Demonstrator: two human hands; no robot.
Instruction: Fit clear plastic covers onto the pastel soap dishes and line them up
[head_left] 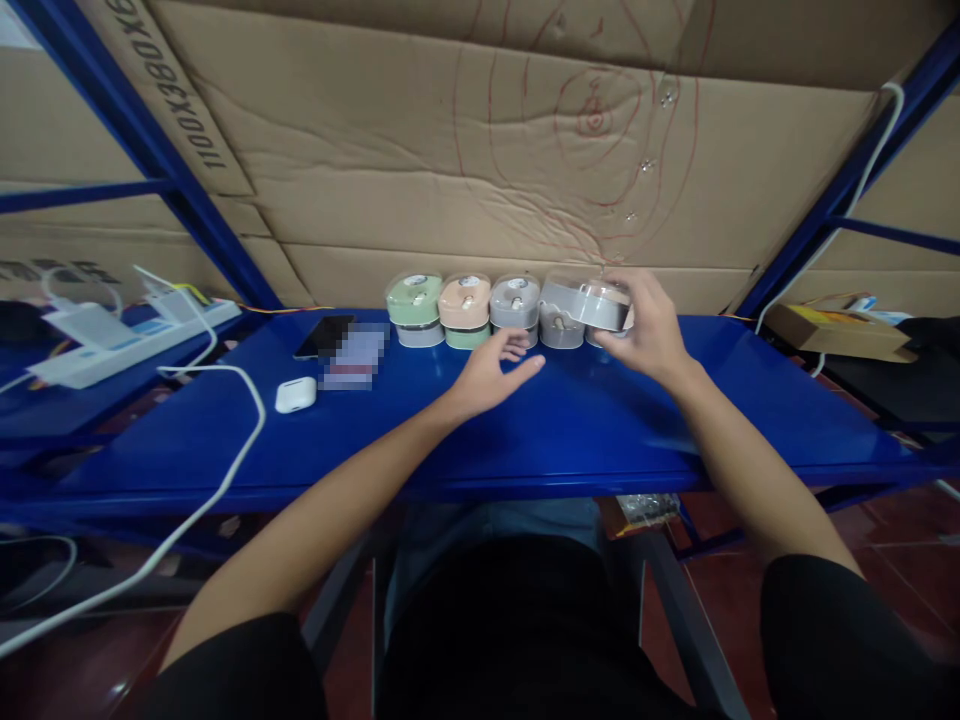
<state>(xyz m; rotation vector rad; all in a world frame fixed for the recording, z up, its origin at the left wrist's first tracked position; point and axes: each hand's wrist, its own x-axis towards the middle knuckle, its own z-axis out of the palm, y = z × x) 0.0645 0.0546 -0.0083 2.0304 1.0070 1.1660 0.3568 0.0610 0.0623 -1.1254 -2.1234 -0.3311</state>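
Currently, a row of pastel boxes stands on the blue shelf; the right hand grips a grey box at the row's right end, while the left hand is open, empty, just nearby.

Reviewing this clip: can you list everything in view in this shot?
plastic containers: about four, green, peach and grey, in a row on the shelf
held container: one, grey with clear lid, in the right hand
metal shelf: one, blue, under everything
phone: one, black, left of the row
blurred card: one, colour unclear, beside the phone
earbud case: one, white, near the phone
power strip: one, white, far left
cable: one, white, draped over the shelf edge
cardboard sheets: several, tan, behind the shelf
left hand: open, nearest the row
right hand: gripping the held container
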